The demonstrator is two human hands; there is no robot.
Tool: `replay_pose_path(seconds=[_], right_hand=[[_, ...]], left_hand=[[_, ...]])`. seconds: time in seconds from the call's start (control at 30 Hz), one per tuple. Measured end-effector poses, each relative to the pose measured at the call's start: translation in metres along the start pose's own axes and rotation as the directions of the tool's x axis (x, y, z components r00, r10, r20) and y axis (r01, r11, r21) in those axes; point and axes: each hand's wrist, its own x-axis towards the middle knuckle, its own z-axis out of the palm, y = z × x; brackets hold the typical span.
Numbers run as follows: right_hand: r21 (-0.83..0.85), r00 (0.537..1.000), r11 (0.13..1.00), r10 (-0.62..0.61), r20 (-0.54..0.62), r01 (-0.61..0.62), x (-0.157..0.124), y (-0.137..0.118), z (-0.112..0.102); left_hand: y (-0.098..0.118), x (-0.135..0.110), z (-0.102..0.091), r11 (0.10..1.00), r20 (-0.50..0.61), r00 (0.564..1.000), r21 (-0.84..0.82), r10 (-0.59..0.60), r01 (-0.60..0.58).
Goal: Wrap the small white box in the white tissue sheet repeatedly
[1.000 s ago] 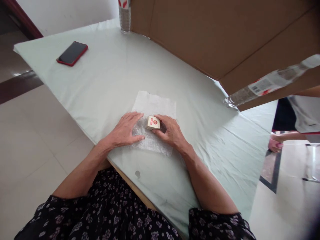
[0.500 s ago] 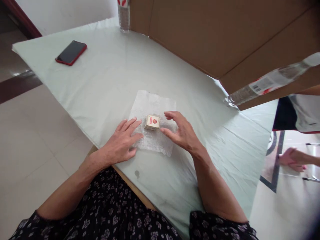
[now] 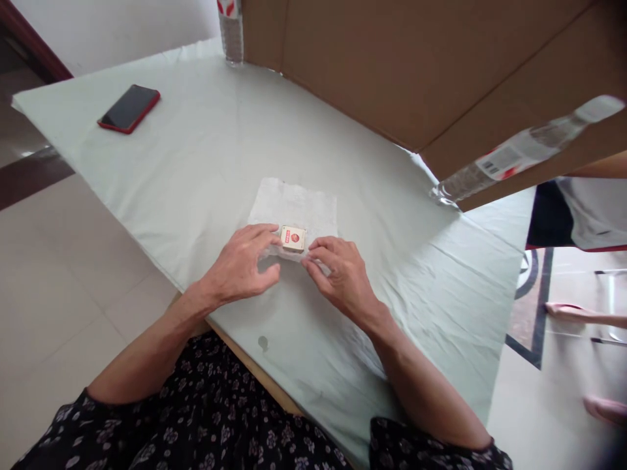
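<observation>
A small tan box [image 3: 292, 237] with a red round mark lies on a sheet of white bubble wrap [image 3: 298, 203] on the pale green tablecloth [image 3: 206, 156]. My left hand [image 3: 242, 262] pinches the near edge of the wrap just left of the box, with its fingers curled. On the other side of the box, my right hand [image 3: 337, 274] pinches the same near edge. Both hands have lifted that edge up against the box's near side.
A red-cased phone [image 3: 128, 108] lies at the far left of the table. A large cardboard sheet [image 3: 416, 65] stands behind, with plastic bottles [image 3: 519, 153] leaning at the right and another bottle [image 3: 231, 29] at the back. Another person's feet show on the floor at the right.
My hands were open and apart beside the box half a second ago. They have closed on the near edge of the bubble wrap and folded it up toward the box.
</observation>
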Motion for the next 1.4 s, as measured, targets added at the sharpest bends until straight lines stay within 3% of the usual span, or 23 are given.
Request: replay_pose_path(seconds=[0.13, 0.33, 0.43, 0.6, 0.9, 1.2, 1.3, 1.4], right_hand=[[0.195, 0.995, 0.978, 0.09, -0.042, -0.08, 0.016, 0.016, 0.005], [0.498, 0.977, 0.843, 0.212, 0.037, -0.202, 0.034, 0.023, 0.013], [0.591, 0.956, 0.758, 0.281, 0.088, -0.277, 0.036, 0.022, 0.016], [0.657, 0.939, 0.696, 0.341, 0.052, -0.29, 0.032, 0.02, 0.021], [0.651, 0.934, 0.698, 0.355, 0.044, -0.296, 0.022, 0.016, 0.026], [0.638, 0.929, 0.691, 0.353, 0.113, -0.34, 0.021, 0.02, 0.024], [0.544, 0.938, 0.776, 0.341, 0.063, -0.319, 0.021, 0.029, 0.021], [0.247, 0.949, 0.947, 0.254, -0.187, -0.205, 0.02, 0.029, 0.013]], left_hand=[[0.002, 0.014, 0.001, 0.996, 0.057, 0.994, -0.006, -0.091, 0.091], [-0.002, 0.033, 0.016, 0.881, 0.064, 0.934, -0.314, -0.352, 0.353], [-0.006, 0.035, 0.022, 0.829, 0.056, 0.92, -0.415, -0.388, 0.375], [-0.008, 0.032, 0.028, 0.791, 0.019, 0.918, -0.501, -0.396, 0.352], [-0.001, 0.027, 0.023, 0.781, 0.045, 0.921, -0.514, -0.387, 0.353], [0.003, 0.027, 0.014, 0.773, 0.161, 0.892, -0.45, -0.423, 0.448], [0.004, 0.029, 0.013, 0.77, 0.175, 0.879, -0.427, -0.444, 0.474], [0.004, 0.029, 0.013, 0.758, 0.184, 0.873, -0.438, -0.451, 0.483]])
